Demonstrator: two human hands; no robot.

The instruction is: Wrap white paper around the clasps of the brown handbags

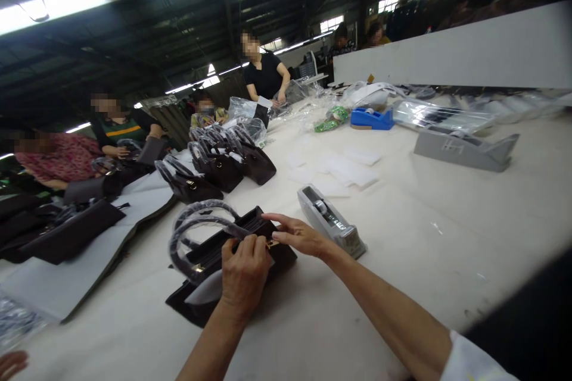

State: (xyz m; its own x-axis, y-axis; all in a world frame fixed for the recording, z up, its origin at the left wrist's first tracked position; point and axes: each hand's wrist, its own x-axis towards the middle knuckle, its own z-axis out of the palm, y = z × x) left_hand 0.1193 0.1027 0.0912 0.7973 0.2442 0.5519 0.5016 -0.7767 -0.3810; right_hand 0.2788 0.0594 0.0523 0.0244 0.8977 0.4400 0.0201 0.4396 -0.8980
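The dark handbag stands on the white table before the person, its handles wrapped in clear film; no lettering on it can be read. The left hand, knuckles up, curls its fingers at the bag's top; what they pinch cannot be told. The right hand reaches in, fingers extended and unclenched at the rim. Just beside, a grey tape dispenser bears pale marks, too small to read.

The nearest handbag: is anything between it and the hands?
Just a pale sheet, between the left hand and the handbag. Nothing visible blocks the right hand at the top edge; the nearby tape dispenser stands to one side.
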